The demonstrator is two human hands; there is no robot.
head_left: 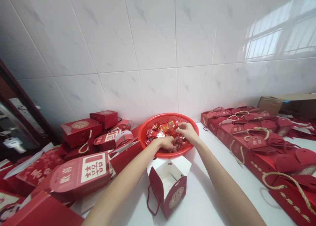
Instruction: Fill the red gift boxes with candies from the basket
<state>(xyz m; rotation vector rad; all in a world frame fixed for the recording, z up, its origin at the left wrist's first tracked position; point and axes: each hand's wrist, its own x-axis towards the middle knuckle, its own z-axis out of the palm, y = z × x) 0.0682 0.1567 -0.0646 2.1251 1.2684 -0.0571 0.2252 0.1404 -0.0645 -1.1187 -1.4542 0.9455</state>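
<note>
Both of my hands reach into a red plastic basket (142,133) of wrapped candies (161,132). My left hand (168,143) is low in the basket, fingers curled down among the candies; what it grips, if anything, is hidden. At the basket's right side, my right hand (186,131) has its thumb and fingers pinched together beside the wrappers, and I cannot make out what is between them. Just in front of the basket stands an open red box (168,183) with white inside, its flaps spread and a dark red cord hanging at its left.
Many red boxes (82,171) lie piled at the left. Rows of closed red boxes (256,147) with rope handles stand at the right on the white table (197,199). Behind them is a cardboard box (270,105). A tiled wall (158,38) rises behind the basket.
</note>
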